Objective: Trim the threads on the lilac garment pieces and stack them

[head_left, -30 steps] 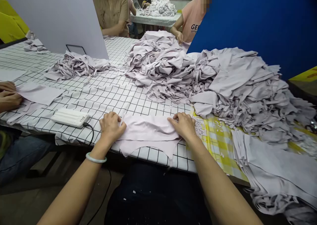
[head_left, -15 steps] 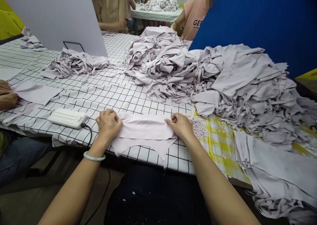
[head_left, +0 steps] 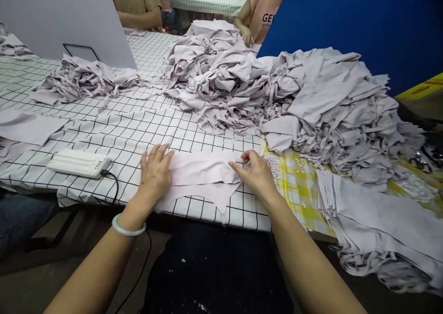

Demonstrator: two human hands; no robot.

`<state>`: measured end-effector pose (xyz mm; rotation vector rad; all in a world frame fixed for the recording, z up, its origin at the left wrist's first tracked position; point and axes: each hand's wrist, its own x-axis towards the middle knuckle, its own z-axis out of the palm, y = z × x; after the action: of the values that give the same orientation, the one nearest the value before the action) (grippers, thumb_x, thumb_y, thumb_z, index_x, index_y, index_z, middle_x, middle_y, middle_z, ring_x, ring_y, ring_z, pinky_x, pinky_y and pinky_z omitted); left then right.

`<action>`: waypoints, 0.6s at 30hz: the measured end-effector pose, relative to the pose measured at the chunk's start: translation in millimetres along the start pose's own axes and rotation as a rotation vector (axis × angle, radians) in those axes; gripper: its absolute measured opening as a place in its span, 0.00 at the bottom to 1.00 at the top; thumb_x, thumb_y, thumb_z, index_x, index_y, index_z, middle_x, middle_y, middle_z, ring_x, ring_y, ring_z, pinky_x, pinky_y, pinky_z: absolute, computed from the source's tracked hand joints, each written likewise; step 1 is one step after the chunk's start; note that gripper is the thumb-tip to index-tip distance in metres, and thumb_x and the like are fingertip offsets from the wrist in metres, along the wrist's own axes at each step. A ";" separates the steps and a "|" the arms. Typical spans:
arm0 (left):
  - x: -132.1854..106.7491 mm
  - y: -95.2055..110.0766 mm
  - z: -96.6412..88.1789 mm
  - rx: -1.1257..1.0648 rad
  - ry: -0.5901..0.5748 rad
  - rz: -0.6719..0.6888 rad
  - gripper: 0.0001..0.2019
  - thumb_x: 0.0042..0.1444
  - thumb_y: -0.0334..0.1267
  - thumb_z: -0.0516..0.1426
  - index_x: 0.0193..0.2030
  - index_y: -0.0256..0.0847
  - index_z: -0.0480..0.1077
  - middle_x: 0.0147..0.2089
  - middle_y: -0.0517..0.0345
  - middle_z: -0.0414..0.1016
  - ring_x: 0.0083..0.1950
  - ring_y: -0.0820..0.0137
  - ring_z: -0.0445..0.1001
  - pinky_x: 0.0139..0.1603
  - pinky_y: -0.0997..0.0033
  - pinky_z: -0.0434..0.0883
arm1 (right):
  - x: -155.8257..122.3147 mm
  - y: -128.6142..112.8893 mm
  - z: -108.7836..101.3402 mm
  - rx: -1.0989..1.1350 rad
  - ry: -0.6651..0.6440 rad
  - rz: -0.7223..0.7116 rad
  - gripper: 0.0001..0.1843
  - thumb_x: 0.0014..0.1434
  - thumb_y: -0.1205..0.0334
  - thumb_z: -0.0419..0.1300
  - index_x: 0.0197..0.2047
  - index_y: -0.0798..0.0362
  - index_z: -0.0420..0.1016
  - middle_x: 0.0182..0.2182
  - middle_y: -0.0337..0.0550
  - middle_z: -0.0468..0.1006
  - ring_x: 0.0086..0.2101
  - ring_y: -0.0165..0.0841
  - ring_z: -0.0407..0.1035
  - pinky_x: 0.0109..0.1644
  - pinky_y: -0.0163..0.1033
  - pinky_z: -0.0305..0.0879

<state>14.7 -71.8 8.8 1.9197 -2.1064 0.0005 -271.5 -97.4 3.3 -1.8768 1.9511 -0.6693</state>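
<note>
A pale pinkish-grey garment piece (head_left: 204,168) lies folded over on the checked tablecloth in front of me, its curved lower edge and a narrow strap toward the table's front edge. My left hand (head_left: 155,173) rests flat on its left end, fingers spread and pressing the fabric. At the right end is my right hand (head_left: 256,171), its thumb tip on the cloth's edge and its index finger bent above, with a gap between them. The other right fingers are curled and partly hidden.
A large heap of similar pieces (head_left: 221,74) stands behind, and a neat stack (head_left: 377,212) hangs over the right edge. A white power bank (head_left: 79,163) with a cable lies left. White and blue boards (head_left: 332,19) stand upright; people sit beyond.
My left hand has gone from pinching the cloth's edge to lying flat with fingers spread. My right hand stays at the right end, its index finger lifted slightly. The view has shifted.
</note>
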 end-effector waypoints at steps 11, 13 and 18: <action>-8.4 -27.7 7.8 -0.020 -0.117 -0.067 0.29 0.61 0.35 0.45 0.70 0.32 0.56 0.73 0.39 0.55 0.73 0.51 0.53 0.71 0.43 0.52 | -46.8 17.9 -14.6 -0.119 -0.027 0.006 0.11 0.59 0.51 0.58 0.32 0.49 0.71 0.36 0.44 0.78 0.42 0.44 0.67 0.49 0.50 0.54; -8.8 -35.6 1.8 -0.007 -0.030 -0.205 0.26 0.61 0.35 0.46 0.65 0.32 0.63 0.67 0.37 0.64 0.68 0.48 0.60 0.65 0.44 0.60 | -42.1 15.1 -9.5 -0.137 -0.046 0.011 0.12 0.60 0.51 0.57 0.30 0.49 0.70 0.34 0.44 0.77 0.41 0.44 0.67 0.49 0.51 0.54; 7.8 -37.4 -9.6 -0.077 -0.075 -0.374 0.10 0.57 0.44 0.54 0.37 0.40 0.70 0.47 0.44 0.74 0.54 0.48 0.68 0.55 0.45 0.65 | -13.1 2.8 4.3 -0.103 0.006 0.071 0.12 0.57 0.50 0.59 0.31 0.50 0.72 0.36 0.45 0.76 0.43 0.45 0.65 0.50 0.52 0.54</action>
<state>52.6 -81.7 12.4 2.2647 -1.7296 -0.2306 -270.6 -84.8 -2.8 -1.8566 2.0814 -0.5645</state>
